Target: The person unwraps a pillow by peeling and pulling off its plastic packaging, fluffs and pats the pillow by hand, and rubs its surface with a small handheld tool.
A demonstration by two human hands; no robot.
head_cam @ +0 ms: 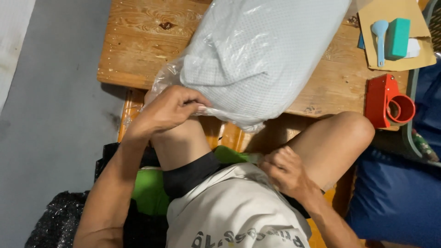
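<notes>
I see a wooden table [133, 50] with a red tape dispenser [388, 102] at its right edge. Further back, a brown envelope [420, 27] carries a light blue scoop [380, 34] and a teal block [398, 37]. Blue fabric [395, 197] lies lower right, black plastic [55, 220] lower left, grey floor [50, 105] on the left.

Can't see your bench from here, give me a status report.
Left hand fingers pinching the clear bag of pale fabric. Right hand closed at lap. Red tape dispenser clear, off to the side.
</notes>
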